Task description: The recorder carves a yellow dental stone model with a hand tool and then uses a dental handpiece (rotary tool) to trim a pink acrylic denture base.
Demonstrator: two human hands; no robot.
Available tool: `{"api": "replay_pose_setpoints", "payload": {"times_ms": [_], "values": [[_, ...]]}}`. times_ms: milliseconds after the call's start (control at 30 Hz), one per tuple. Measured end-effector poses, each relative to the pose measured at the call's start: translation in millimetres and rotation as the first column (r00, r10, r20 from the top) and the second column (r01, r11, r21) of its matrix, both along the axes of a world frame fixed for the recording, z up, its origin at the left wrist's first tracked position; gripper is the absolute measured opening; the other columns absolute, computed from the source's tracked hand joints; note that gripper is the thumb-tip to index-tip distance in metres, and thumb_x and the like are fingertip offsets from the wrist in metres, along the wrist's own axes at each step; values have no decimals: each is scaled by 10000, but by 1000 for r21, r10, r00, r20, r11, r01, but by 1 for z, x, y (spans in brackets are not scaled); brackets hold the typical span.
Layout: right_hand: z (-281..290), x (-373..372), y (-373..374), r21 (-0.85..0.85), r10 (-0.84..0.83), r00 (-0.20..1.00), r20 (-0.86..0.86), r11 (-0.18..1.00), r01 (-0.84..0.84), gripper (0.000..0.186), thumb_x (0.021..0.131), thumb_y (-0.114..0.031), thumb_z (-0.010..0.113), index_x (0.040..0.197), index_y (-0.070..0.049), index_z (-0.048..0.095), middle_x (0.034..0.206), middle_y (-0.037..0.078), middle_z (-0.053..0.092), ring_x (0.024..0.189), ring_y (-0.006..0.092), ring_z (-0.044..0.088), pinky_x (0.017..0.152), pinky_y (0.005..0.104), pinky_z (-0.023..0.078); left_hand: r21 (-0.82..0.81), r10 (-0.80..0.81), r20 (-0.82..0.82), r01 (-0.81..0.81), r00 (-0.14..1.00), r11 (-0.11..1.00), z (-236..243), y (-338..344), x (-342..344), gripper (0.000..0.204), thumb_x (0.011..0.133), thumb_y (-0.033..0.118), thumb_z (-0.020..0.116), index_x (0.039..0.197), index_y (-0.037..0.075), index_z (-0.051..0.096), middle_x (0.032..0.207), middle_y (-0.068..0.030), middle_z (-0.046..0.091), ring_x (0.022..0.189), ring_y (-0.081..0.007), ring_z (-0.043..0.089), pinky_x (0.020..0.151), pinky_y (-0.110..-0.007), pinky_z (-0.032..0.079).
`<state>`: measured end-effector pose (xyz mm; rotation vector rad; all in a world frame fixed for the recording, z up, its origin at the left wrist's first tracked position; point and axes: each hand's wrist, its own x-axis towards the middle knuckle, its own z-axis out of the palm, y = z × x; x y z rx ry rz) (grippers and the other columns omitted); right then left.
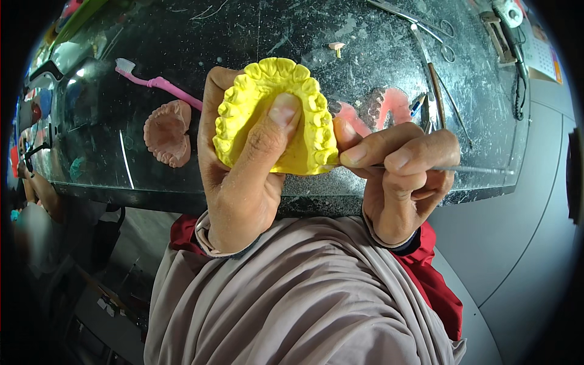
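Observation:
My left hand (243, 176) grips a yellow dental cast (280, 79) of a full tooth arch, thumb pressed on the palate and fingers behind it. The teeth face up toward me. My right hand (401, 167) pinches a thin metal dental instrument (480, 170), its shaft running out to the right. The instrument's working end meets the cast's lower right edge, though its tip is mostly hidden by my fingers. Behind my right hand lie pink denture pieces (392, 104). Left of the cast, a pinkish-brown dental cast (168, 134) rests on the table.
A pink toothbrush (161, 85) lies at the left on the dark, glass-topped table (292, 36). Scissors (447, 39) and several slim tools (437, 91) are at the back right. Nearby is a small pink-and-yellow piece (336, 47). A corded handpiece (518, 58) stands at the far right edge.

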<state>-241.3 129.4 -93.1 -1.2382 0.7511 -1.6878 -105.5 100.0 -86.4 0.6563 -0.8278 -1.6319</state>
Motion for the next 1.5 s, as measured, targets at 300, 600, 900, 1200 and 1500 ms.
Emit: {"api": "replay_pose_setpoints", "payload": {"times_ms": [300,600,900,1200,1500], "values": [[0,-2,2,63,18,999,47,998,-21,59,844,-74,424,844,-17,411,747,181,540,729,242,602,826,384,450,163,20,50,-28,999,986,11,-4,-4,145,809,46,498,898,34,384,818,-35,489,715,-47,504,640,-179,434],[-5,-6,-3,-58,128,992,3,990,-128,104,843,-108,434,854,-14,391,765,191,548,890,313,561,886,416,398,183,87,77,-100,993,978,14,-3,-8,171,803,53,511,913,29,381,819,-34,489,708,-46,506,630,-178,435],[0,-2,1,-13,114,964,240,993,-114,76,857,-58,346,924,-23,342,986,276,480,986,424,466,889,463,382,-252,275,511,-164,814,954,9,-3,2,253,819,50,437,1053,-11,363,963,-145,488,949,-211,499,810,-297,418],[3,-10,7,-197,-26,884,-466,977,-75,211,812,-191,494,772,-11,393,757,258,583,864,296,575,544,279,530,-110,169,336,-140,927,984,8,-3,-4,237,794,66,492,996,-13,396,894,-103,499,789,-148,538,660,-248,491],[1,-17,4,-319,-19,883,-469,936,-149,156,849,-181,418,869,-34,370,917,298,534,860,393,555,781,418,449,-177,228,244,-187,943,966,7,-4,-8,222,786,23,476,983,-23,384,885,-90,465,743,-135,561,650,-321,542]]}}
